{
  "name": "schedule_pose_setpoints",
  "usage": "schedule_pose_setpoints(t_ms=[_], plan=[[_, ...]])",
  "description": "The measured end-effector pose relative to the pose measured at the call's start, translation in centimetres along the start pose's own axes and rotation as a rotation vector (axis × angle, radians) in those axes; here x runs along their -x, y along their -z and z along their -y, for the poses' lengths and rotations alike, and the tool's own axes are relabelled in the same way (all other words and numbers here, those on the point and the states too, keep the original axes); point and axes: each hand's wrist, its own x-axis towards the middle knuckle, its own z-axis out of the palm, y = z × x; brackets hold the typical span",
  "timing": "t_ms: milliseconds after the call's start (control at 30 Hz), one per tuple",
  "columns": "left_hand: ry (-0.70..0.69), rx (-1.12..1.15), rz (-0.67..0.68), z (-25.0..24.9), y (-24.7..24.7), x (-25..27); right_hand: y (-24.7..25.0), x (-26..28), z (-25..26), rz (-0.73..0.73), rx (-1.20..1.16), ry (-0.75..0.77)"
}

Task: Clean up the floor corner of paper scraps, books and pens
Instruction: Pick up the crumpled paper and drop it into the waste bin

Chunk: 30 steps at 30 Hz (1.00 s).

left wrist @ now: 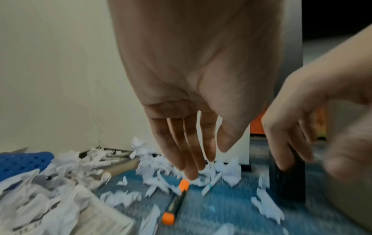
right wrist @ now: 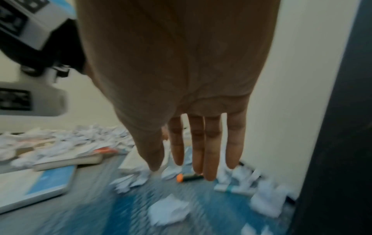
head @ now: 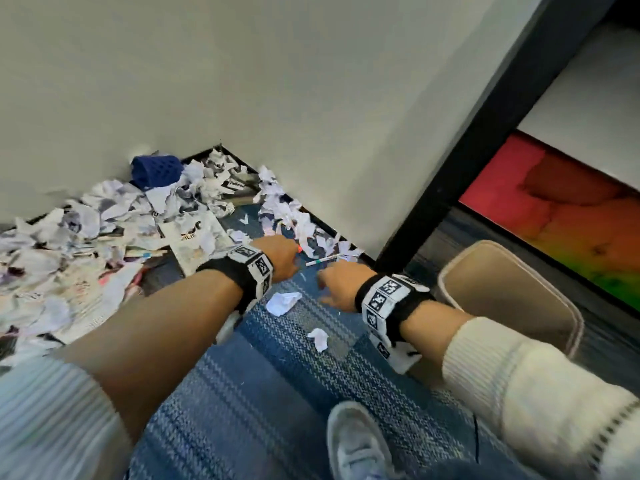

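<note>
Both hands reach down toward the floor by the wall, fingers straight and holding nothing. My left hand [head: 282, 256] [left wrist: 205, 160] hovers with its fingertips [left wrist: 191, 174] just above the orange cap of a black marker [left wrist: 177, 201] [right wrist: 187, 177] lying on the blue carpet. My right hand [head: 337, 285] [right wrist: 199, 160] hangs a little to the right. A white pen with a teal band [head: 320, 260] [right wrist: 229, 189] lies beside the wall. Torn paper scraps [head: 287, 216] line the skirting, with a big heap [head: 69, 258] to the left. Books [head: 197, 237] [right wrist: 68, 160] lie among the scraps.
A beige bin [head: 512, 299] stands at my right, next to a black post [head: 450, 174]. A blue perforated basket [head: 156, 171] lies tipped in the corner. Crumpled paper balls [head: 282, 303] [head: 319, 337] sit on the carpet below my wrists. My shoe [head: 356, 441] is near the bottom.
</note>
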Motion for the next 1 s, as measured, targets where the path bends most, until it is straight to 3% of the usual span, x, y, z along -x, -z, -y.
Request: schedule_pose_setpoints(t_ms=[133,300,433,567,800,867,1000], plan=[[0.017,-0.07,0.086,1.3,-4.7,-1.4,-6.3,-3.0,0.8,0.115,-0.057,0.052],[0.067,0.028,0.137,1.4,-11.2,-2.6,-12.8,-5.5,0.4,0.223,-0.147,-0.044],[0.147,0.096,0.108,1.0,-15.2,-3.9,-16.2,-6.3,-0.5,0.163,-0.26,0.023],[0.207,0.12,0.095,0.9,-16.1,-5.4,-16.7,-6.4,-2.2,0.057,-0.344,0.085],[0.257,0.334,0.048,1.7,-15.9,-8.3,-13.9,-8.7,-4.9,-0.226,-0.354,-0.351],[0.24,0.315,0.042,2.0,-15.8,-8.7,-13.8,-9.5,-5.1,-0.172,-0.335,-0.418],[0.184,0.231,0.016,1.7,-15.6,-9.7,-14.3,-10.2,-4.8,-0.022,-0.173,-0.406]])
